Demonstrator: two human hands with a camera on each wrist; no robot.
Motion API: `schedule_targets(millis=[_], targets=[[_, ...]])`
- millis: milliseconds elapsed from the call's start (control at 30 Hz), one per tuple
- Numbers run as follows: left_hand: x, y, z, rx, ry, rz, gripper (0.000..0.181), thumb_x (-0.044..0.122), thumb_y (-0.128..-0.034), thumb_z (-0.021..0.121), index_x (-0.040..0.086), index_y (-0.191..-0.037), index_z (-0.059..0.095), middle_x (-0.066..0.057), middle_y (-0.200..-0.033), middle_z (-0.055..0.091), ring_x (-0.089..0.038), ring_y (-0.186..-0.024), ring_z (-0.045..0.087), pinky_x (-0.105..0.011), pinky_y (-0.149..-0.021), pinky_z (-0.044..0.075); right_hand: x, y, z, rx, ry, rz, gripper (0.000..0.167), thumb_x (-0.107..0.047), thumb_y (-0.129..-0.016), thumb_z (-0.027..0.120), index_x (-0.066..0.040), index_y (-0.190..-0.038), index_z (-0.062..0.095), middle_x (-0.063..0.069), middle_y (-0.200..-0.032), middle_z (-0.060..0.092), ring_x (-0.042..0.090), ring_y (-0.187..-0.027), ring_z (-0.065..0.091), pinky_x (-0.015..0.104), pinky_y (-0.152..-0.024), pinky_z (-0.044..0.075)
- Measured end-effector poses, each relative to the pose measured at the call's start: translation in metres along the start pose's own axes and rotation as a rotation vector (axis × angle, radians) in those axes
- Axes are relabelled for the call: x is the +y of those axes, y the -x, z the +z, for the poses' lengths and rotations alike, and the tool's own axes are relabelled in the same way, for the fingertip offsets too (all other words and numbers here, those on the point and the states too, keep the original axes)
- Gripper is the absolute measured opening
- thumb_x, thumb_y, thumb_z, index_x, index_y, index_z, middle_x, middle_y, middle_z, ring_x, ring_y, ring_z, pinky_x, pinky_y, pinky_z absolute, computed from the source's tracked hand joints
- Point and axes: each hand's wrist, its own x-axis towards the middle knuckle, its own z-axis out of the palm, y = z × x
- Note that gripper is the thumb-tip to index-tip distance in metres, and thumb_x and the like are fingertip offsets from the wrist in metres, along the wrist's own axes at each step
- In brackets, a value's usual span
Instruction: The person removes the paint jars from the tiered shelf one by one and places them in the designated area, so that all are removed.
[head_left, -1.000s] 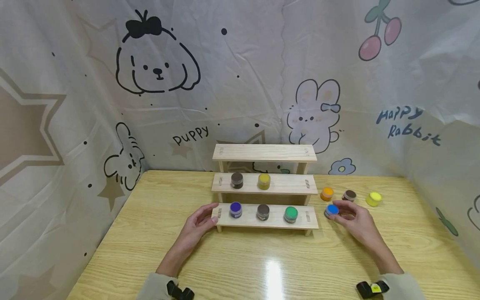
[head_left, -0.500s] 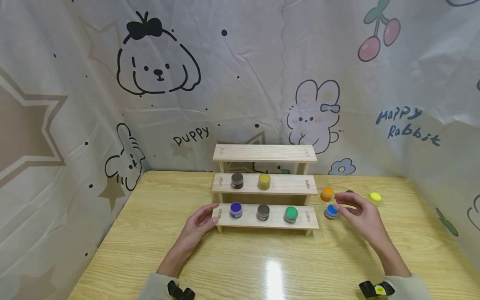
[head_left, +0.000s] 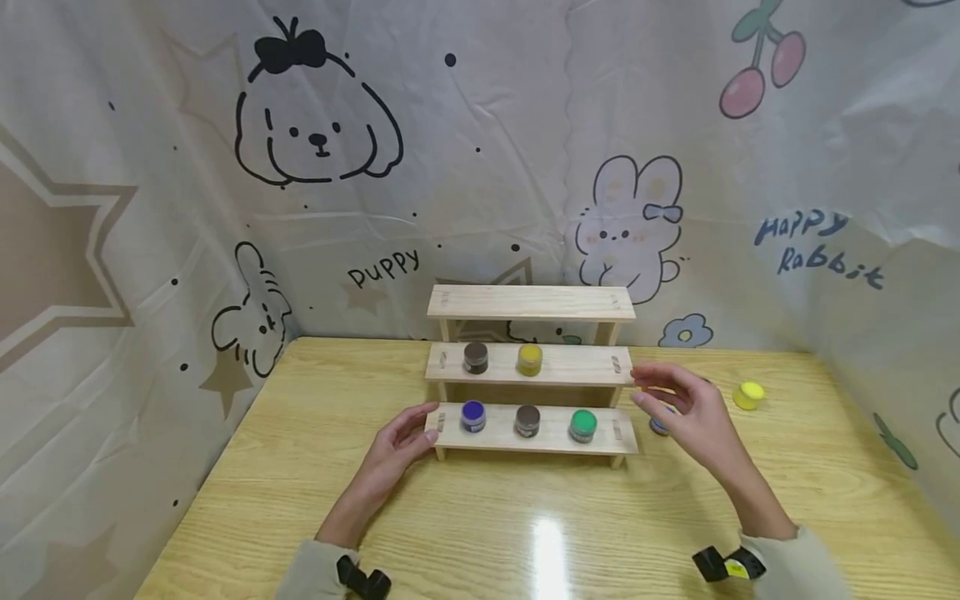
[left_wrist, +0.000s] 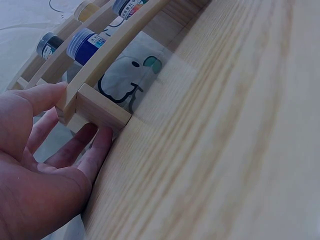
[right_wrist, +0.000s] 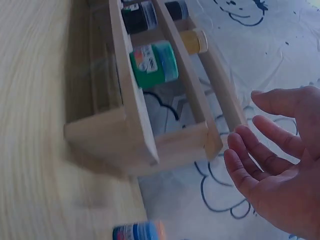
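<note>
A three-tier wooden shelf [head_left: 487, 439] stands on the table. My left hand [head_left: 390, 450] grips the left end of its lowest tier; in the left wrist view the thumb of this hand [left_wrist: 40, 170] lies at the corner, fingers by the leg. The lowest tier bears a purple jar [head_left: 473, 416], a brown jar [head_left: 527, 421] and a green jar [head_left: 583, 425]. On the middle tier are a dark jar [head_left: 476, 357] and a yellow jar [head_left: 529, 360]. My right hand [head_left: 697, 417], holding nothing, has its fingertips beside the middle tier's right end. A blue jar [right_wrist: 137, 231] is partly behind it.
A bright yellow jar [head_left: 748, 395] stands on the table [head_left: 810, 467], right of my right hand. That hand covers most of what stands behind it. A patterned cloth [head_left: 480, 192] hangs behind and beside the table.
My right hand has let go of the blue jar, drawn back, then moved left to the shelf's right end, covering the orange jar. My left hand has stayed at the shelf.
</note>
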Motion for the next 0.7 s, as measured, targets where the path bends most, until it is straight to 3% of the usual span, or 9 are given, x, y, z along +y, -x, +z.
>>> schedule_targets(millis=[267, 567, 700], targets=[[0.000, 0.001, 0.000, -0.014, 0.002, 0.010, 0.050, 0.014, -0.1016, 0.066, 0.007, -0.149, 0.052, -0.020, -0.149, 0.050, -0.032, -0.134, 0.050, -0.023, -0.098, 0.049, -0.018, -0.024, 0.029, -0.052, -0.070, -0.026, 0.038, -0.008, -0.096, 0.074, 0.000, -0.131, 0.063, 0.014, -0.127, 0.065, 0.024, -0.117, 0.062, 0.026, -0.099, 0.051], [0.000, 0.000, -0.001, -0.009, 0.001, 0.012, 0.051, 0.014, -0.1012, 0.067, 0.007, -0.149, 0.052, -0.020, -0.149, 0.050, -0.031, -0.135, 0.049, -0.022, -0.099, 0.048, -0.029, -0.051, 0.057, -0.124, -0.131, -0.027, 0.039, -0.010, -0.095, 0.075, -0.001, -0.131, 0.062, 0.020, -0.127, 0.063, 0.030, -0.119, 0.060, 0.033, -0.104, 0.049], [-0.001, 0.000, -0.001, -0.002, 0.004, 0.005, 0.050, 0.012, -0.1009, 0.067, 0.007, -0.148, 0.053, -0.019, -0.149, 0.051, -0.031, -0.135, 0.050, -0.022, -0.099, 0.048, -0.031, -0.059, 0.068, -0.144, -0.136, -0.017, 0.040, -0.012, -0.095, 0.075, -0.004, -0.132, 0.062, 0.015, -0.128, 0.063, 0.032, -0.119, 0.060, 0.036, -0.105, 0.049]])
